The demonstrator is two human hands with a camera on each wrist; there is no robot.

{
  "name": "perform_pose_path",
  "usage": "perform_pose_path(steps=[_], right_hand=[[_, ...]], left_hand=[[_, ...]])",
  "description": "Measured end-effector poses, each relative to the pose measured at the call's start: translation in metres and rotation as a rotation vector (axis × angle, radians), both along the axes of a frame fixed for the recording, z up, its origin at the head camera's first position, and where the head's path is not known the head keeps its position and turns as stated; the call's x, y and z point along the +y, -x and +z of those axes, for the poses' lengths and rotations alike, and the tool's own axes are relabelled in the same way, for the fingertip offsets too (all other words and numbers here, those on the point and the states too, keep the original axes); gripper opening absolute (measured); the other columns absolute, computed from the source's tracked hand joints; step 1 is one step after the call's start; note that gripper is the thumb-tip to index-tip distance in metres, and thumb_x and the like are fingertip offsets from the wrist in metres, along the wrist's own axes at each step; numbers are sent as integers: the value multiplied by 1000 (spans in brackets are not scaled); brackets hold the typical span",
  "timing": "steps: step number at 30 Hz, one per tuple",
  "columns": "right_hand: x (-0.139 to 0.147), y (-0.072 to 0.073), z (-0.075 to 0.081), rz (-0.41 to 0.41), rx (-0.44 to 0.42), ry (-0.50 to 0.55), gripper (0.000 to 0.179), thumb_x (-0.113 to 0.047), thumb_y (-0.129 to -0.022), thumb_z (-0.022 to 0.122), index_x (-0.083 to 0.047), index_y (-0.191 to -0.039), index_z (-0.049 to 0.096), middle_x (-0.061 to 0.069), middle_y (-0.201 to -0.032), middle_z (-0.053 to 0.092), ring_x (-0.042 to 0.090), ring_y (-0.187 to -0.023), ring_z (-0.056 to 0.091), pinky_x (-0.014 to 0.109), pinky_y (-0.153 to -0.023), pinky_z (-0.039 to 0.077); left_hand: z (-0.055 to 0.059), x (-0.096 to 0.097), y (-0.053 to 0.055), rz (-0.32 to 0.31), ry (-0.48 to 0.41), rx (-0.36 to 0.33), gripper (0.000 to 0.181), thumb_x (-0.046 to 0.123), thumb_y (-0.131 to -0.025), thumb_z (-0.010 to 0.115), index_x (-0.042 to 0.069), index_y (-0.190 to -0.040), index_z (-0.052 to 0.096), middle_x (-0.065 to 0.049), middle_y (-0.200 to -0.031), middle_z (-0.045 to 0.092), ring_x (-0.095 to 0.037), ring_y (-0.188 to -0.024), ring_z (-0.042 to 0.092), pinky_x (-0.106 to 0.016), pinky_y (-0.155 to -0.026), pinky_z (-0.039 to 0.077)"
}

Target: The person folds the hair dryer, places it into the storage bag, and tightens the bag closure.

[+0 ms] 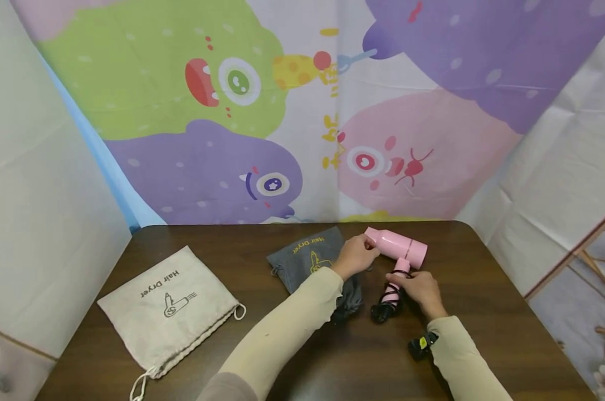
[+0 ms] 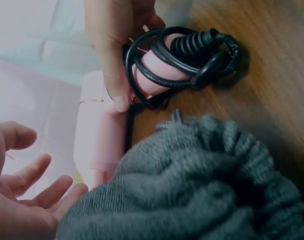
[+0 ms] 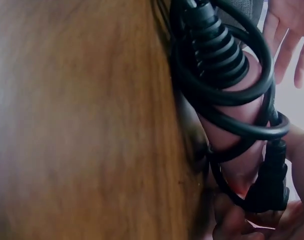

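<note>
Right hand (image 1: 423,291) grips pink hair dryer (image 1: 396,245)
Nozzle (image 1: 372,234) lies near the left hand (image 1: 355,256), its fingers loosely spread.

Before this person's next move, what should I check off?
1. Right hand holding the pink hair dryer: ok, it grips it where handle and body meet.
2. Black cord wound round the handle: ok, though the loops look loose.
3. Left hand touching the nozzle: cannot tell; its fingers are beside it.
4. Gray bag close by: ok, it lies next to the dryer, partly hidden by the left forearm.
5. Gray bag's mouth open: cannot tell.
6. Cream bag away from the hands: ok, it lies apart, on the person's left.
</note>
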State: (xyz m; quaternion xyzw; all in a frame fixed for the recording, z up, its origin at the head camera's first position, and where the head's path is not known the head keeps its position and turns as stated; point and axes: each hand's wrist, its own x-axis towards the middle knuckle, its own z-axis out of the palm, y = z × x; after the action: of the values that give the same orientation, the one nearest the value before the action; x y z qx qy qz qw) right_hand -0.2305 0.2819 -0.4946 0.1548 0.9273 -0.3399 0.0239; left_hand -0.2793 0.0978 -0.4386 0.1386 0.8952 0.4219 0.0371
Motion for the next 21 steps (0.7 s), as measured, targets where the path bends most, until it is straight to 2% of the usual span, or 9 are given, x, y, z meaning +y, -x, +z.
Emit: perform_pose_path(steps=[3, 5, 8, 11, 15, 18, 21], right_hand=[[-1, -1, 1, -10, 8, 8, 53, -53, -77, 74, -1, -78, 68, 20, -86, 67, 28, -77, 55, 31, -58, 40], [-1, -2, 2, -4, 8, 14, 49, -49, -77, 75, -1, -75, 67, 19, -84, 66, 28, -76, 56, 31, -57, 39], [-1, -6, 3, 27, 0, 18, 47, -45, -79, 74, 2, -83, 70, 20, -85, 67, 28, -75, 55, 31, -57, 40], [-1, -10, 4, 55, -15, 29, 43, -39, -80, 73, 4, -86, 70, 15, -80, 65, 25, -73, 53, 30, -57, 40], [-1, -16, 5, 58, -31, 56, 39, -35, -79, 73, 3, -85, 68, 11, -77, 62, 24, -73, 52, 29, -57, 40], [-2, -20, 5, 44, -32, 73, 40, -34, -79, 73, 5, -89, 68, 13, -81, 63, 25, -74, 52, 30, -58, 40], [-3, -22, 5, 26, -21, 100, 43, -33, -81, 73, 7, -96, 69, 16, -85, 65, 25, -76, 53, 29, -59, 41]], left_hand=[[0, 5, 0, -8, 22, 7, 19, 22, -91, 62, 10, -104, 68, -3, -100, 69, -17, -91, 63, -25, -79, 49], [0, 9, 0, -14, 42, 10, 20, 21, -91, 62, 10, -106, 69, -4, -103, 70, -18, -95, 64, -26, -81, 50], [3, 13, 0, -18, 64, 10, 21, 21, -91, 62, 11, -107, 69, -5, -108, 71, -19, -100, 65, -28, -83, 51], [6, 17, 1, -22, 98, 20, 22, 22, -91, 62, 12, -109, 69, -6, -112, 70, -22, -104, 64, -30, -86, 50], [6, 24, 5, -90, 220, 45, 26, 24, -93, 60, 13, -115, 67, -7, -119, 66, -22, -107, 63, -30, -89, 49], [4, 29, 7, -157, 338, 72, 31, 28, -94, 59, 15, -122, 65, -7, -124, 64, -21, -112, 60, -29, -94, 48], [4, 33, 7, -169, 404, 74, 34, 31, -94, 60, 16, -125, 63, -6, -126, 62, -22, -118, 56, -30, -97, 46]])
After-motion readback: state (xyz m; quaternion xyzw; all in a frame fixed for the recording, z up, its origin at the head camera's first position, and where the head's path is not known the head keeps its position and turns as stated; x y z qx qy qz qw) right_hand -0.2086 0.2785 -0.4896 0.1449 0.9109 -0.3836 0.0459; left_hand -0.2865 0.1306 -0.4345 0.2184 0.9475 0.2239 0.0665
